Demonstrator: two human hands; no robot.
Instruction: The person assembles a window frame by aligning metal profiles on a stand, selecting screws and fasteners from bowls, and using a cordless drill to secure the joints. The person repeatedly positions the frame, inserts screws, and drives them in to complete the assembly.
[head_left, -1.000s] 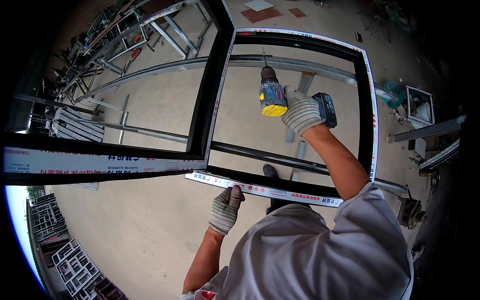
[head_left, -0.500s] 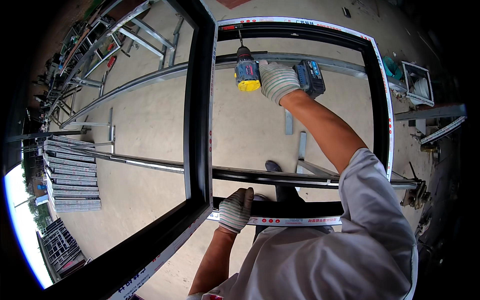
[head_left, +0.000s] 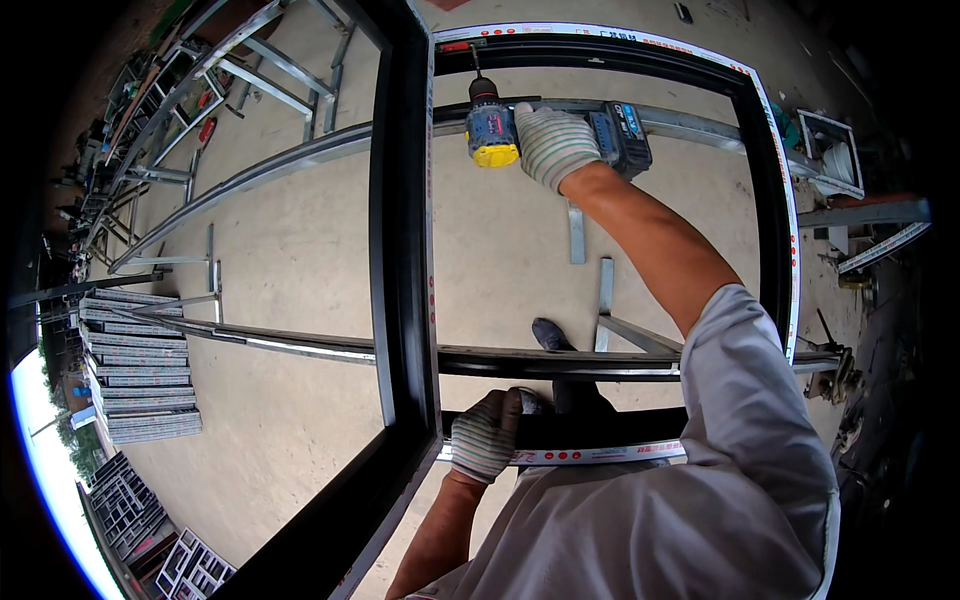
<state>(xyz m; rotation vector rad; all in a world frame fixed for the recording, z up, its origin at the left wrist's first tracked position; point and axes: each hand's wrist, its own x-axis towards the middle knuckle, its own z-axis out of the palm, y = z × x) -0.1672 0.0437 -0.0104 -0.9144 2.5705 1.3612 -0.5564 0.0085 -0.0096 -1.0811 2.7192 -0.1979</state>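
My right hand [head_left: 557, 148], in a striped knit glove, is wrapped round the grip of a cordless drill [head_left: 492, 142] with a grey and yellow body. The long bit [head_left: 476, 60] points away from me. It reaches the far bar of a black metal frame [head_left: 650, 66], close beside a small red piece [head_left: 458, 47] at the far left corner. Whether the tip is inside the metal is too small to tell. Gloved too, my left hand [head_left: 485, 435] has its fingers curled over the near bar of this frame, by the near left corner.
A second black frame [head_left: 398, 250] stands up along the left side of the first. Long steel rails [head_left: 300, 150] of a stand run beneath both. Stacked wrapped profiles [head_left: 145, 370] lie on the floor at left. A white box frame [head_left: 832, 155] is at right.
The view has shifted slightly, so the frames and stand appear displaced. My right hand keeps the drill at the far left corner, and my left hand keeps its hold on the near bar.
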